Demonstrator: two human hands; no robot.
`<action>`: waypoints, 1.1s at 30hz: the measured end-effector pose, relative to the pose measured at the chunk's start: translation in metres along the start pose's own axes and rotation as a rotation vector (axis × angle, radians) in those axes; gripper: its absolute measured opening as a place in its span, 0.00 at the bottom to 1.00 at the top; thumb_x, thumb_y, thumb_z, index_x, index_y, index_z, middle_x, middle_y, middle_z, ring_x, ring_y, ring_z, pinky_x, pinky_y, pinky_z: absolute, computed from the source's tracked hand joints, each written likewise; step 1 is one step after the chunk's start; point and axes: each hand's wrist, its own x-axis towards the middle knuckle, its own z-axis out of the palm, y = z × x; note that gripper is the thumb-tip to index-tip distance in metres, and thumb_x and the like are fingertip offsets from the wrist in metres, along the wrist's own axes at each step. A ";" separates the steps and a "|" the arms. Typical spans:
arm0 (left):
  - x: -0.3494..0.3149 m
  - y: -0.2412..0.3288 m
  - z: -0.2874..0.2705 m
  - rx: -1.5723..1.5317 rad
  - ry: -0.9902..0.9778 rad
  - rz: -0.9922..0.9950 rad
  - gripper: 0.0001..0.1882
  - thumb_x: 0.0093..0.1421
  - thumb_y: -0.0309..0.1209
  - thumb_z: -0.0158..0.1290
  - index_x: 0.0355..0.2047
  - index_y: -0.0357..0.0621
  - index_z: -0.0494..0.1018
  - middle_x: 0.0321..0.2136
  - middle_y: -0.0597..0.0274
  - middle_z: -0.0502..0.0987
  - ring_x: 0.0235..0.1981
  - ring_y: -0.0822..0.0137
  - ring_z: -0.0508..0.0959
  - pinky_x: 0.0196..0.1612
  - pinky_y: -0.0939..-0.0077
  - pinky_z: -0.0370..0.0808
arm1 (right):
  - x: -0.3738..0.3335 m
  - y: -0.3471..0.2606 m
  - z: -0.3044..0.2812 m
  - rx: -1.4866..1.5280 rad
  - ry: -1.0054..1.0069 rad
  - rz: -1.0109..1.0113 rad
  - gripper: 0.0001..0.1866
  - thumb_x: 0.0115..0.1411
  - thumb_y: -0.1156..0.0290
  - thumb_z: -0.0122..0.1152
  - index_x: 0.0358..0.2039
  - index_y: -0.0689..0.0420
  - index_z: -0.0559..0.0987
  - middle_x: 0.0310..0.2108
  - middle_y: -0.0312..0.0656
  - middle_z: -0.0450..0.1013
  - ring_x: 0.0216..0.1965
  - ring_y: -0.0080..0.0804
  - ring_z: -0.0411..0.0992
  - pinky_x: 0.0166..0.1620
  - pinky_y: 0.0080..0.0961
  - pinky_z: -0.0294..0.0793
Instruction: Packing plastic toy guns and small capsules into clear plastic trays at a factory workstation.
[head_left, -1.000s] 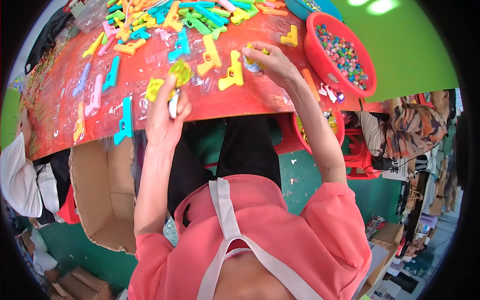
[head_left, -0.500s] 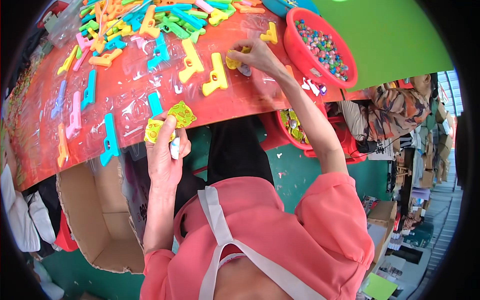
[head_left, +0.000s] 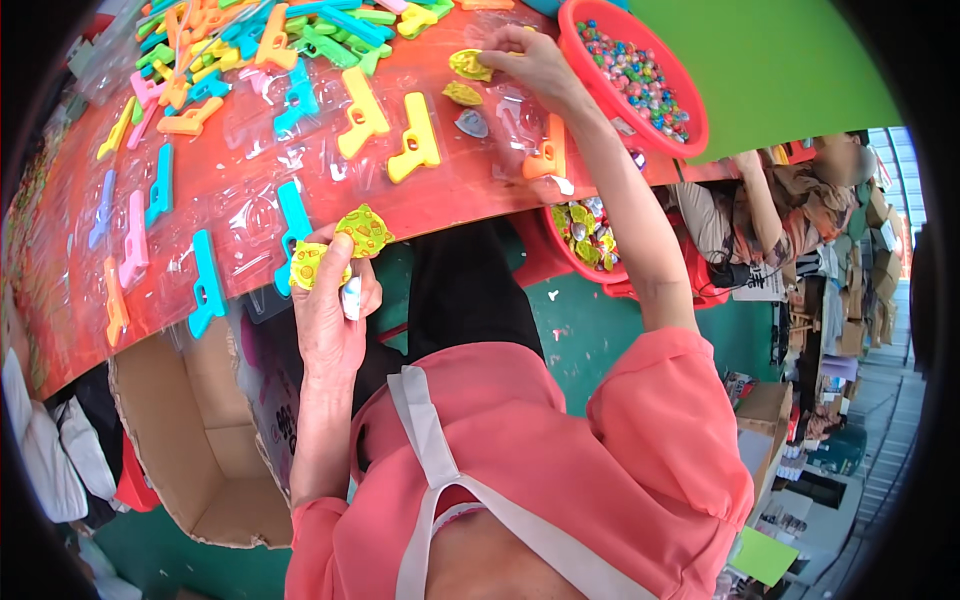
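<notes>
My left hand [head_left: 328, 318] is closed on small yellow-green patterned foil packets [head_left: 365, 231], with a whitish bit showing below the fingers. Over the table's right part, my right hand [head_left: 535, 68] has its fingertips at another yellow foil packet [head_left: 468, 65]; whether they grip it or only touch it is unclear. Just below lie a smaller yellow piece [head_left: 462, 94] and a silver piece [head_left: 471, 123]. Toy pistols rest in clear plastic blister trays, among them a yellow one [head_left: 415, 140], an orange one [head_left: 547, 150] and a blue one [head_left: 293, 235] near my left hand.
A heap of coloured toy pistols [head_left: 330, 45] covers the red table's [head_left: 350, 205] far left. Right of my hand stands a pink basin [head_left: 700, 120] of small colourful balls. Below the edge sits a red tub [head_left: 560, 245] of foil packets; a cardboard box [head_left: 160, 430] is lower left. Another person [head_left: 800, 205] sits right.
My right hand has shifted up and slightly right, uncovering the yellow and silver pieces on the table. An orange pistol shows more fully below it. My left hand stays in place with its packets.
</notes>
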 end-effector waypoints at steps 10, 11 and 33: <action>0.010 -0.022 0.019 -0.001 -0.043 -0.098 0.08 0.64 0.31 0.56 0.43 0.45 0.73 0.20 0.70 0.71 0.14 0.80 0.66 0.15 0.83 0.58 | -0.089 0.049 -0.025 -0.404 0.537 0.070 0.12 0.52 0.65 0.68 0.27 0.61 0.80 0.22 0.37 0.74 0.24 0.25 0.73 0.29 0.26 0.71; 0.012 -0.026 0.021 0.002 -0.046 -0.102 0.08 0.64 0.31 0.56 0.43 0.45 0.73 0.20 0.70 0.71 0.14 0.80 0.66 0.15 0.83 0.58 | -0.092 0.053 -0.025 -0.404 0.542 0.073 0.12 0.52 0.65 0.68 0.27 0.61 0.80 0.22 0.37 0.74 0.24 0.25 0.73 0.29 0.26 0.71; 0.003 -0.021 0.012 0.059 -0.067 -0.122 0.07 0.66 0.29 0.53 0.44 0.44 0.72 0.28 0.65 0.74 0.15 0.79 0.67 0.17 0.83 0.60 | 0.068 -0.022 -0.008 -0.377 -0.250 0.075 0.13 0.60 0.63 0.62 0.41 0.58 0.78 0.31 0.46 0.78 0.31 0.35 0.77 0.37 0.33 0.77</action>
